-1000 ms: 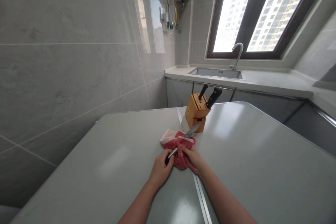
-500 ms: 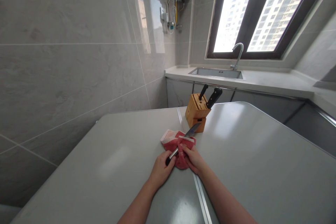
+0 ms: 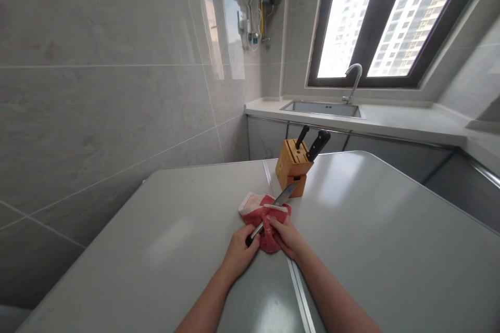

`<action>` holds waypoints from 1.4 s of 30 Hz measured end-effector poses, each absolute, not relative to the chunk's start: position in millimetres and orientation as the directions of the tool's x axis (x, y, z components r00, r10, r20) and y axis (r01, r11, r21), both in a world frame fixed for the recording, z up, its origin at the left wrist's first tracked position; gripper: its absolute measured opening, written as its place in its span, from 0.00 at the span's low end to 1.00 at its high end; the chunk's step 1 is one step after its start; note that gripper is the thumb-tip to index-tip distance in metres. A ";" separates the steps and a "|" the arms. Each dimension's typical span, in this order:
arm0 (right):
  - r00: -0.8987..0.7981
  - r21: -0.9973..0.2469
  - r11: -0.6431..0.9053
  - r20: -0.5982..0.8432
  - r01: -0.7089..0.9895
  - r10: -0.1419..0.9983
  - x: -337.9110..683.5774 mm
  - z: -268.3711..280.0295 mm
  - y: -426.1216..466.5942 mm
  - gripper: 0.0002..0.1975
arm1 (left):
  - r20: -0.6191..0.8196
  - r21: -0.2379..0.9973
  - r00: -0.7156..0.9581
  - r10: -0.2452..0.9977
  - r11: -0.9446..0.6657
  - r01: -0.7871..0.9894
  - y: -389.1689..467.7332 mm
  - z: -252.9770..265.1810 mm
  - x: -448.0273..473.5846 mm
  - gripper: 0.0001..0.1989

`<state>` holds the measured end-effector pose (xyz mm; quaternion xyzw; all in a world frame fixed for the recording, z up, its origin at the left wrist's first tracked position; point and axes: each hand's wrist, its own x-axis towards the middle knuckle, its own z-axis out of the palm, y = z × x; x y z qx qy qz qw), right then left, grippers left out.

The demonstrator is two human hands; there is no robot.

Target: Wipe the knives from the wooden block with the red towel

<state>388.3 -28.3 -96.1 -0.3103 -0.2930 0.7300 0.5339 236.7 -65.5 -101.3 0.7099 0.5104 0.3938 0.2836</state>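
A knife (image 3: 286, 194) points away from me and to the right, its blade tip in front of the wooden knife block. My left hand (image 3: 241, 247) is closed around the dark end of its handle. A red and pale pink cloth (image 3: 254, 210) lies bunched under and around the middle of the knife. With fingers and thumb, my right hand (image 3: 288, 238) pinches the cloth where it folds over the knife. Part of the blade and handle is hidden by the cloth.
The knife block (image 3: 294, 162), with two black-handled knives in it, stands just beyond the cloth. A metal seam (image 3: 299, 291) runs along the pale table (image 3: 187, 270). Behind are a counter (image 3: 406, 122), a sink (image 3: 324, 109) and a faucet (image 3: 356, 80).
Both hands keep their grip in nearly the same place. The blade tip has shifted very slightly to the left, and the cloth's folds have moved a little.
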 end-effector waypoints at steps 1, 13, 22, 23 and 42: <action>-0.239 -0.758 -0.260 -0.142 -0.598 0.961 388.4 -96.4 -28.3 0.16 | 0.271 0.802 0.169 0.948 -0.320 0.505 -65.1 -101.8 236.7 0.09; -0.235 -0.754 -0.262 -0.146 -0.603 0.961 387.9 -101.2 -26.1 0.17 | 0.249 0.798 0.183 0.951 -0.308 0.518 -65.9 -100.7 237.0 0.14; -0.234 -0.761 -0.259 -0.145 -0.594 0.961 388.1 -97.5 -27.3 0.16 | 0.247 0.806 0.180 0.952 -0.305 0.508 -66.9 -101.2 236.2 0.14; -0.234 -0.762 -0.260 -0.146 -0.594 0.961 388.1 -97.0 -27.5 0.16 | 0.246 0.806 0.181 0.952 -0.305 0.507 -67.4 -100.6 236.2 0.15; -0.256 -0.750 -0.271 -0.140 -0.603 0.957 388.3 -99.0 -26.8 0.13 | 0.313 0.814 0.131 0.941 -0.337 0.473 -70.2 -93.3 235.3 0.16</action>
